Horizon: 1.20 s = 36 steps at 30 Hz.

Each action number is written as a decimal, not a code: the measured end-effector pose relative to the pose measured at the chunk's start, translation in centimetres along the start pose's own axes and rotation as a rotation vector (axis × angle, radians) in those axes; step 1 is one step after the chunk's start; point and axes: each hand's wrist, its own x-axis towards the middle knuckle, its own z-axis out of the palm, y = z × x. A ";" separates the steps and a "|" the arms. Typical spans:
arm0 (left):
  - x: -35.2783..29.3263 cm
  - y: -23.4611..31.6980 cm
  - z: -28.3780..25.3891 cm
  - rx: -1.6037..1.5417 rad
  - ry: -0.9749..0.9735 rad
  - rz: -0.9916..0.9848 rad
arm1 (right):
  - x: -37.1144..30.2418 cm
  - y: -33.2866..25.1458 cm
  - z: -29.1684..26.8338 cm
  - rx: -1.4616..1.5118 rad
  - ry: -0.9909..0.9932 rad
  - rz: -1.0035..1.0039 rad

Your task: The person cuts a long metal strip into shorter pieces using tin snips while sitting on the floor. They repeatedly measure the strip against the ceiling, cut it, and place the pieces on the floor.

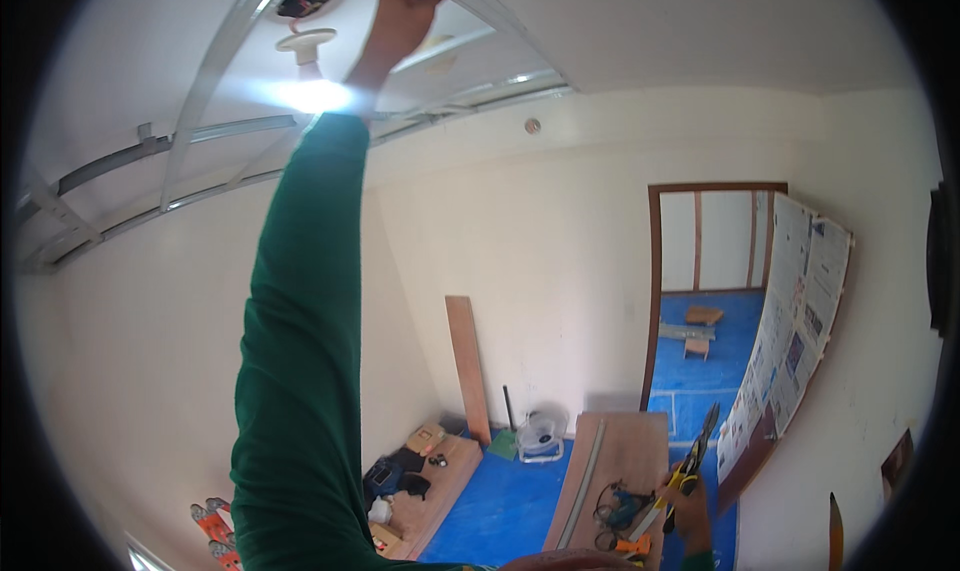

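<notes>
My left hand (pixel 400 21), at the end of a raised green sleeve, is closed on the edge of a metal ceiling channel (pixel 490 9) at the top of the view. Just left of that wrist, a lit bulb (pixel 318 96) hangs from a white lamp holder (pixel 306 41) below a dark round hole in the ceiling. Low on the right, my right hand (pixel 692 516) grips a pair of yellow-and-black tin snips (pixel 690 463), their dark blades pointing up. Part of the left hand's grip is cut off by the frame's upper edge.
Below stands a wooden bench (pixel 620 436) with a metal strip, a teal power tool (pixel 625 508) and an orange tool. Another low wooden platform (pixel 450 471) carries several items. A white fan (pixel 541 436) sits on the blue floor sheet. An open, paper-covered door (pixel 790 321) stands right.
</notes>
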 end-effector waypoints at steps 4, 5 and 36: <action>-0.7 0.7 1.2 -0.208 0.026 -0.074 | 0.1 -0.1 0.6 0.052 -0.072 0.014; -0.8 0.9 1.5 -0.228 0.050 -0.057 | 0.0 -0.2 0.6 0.027 -0.058 0.008; 0.4 1.7 -0.1 -0.061 0.059 0.039 | -5.0 -1.0 1.3 -0.025 0.004 0.104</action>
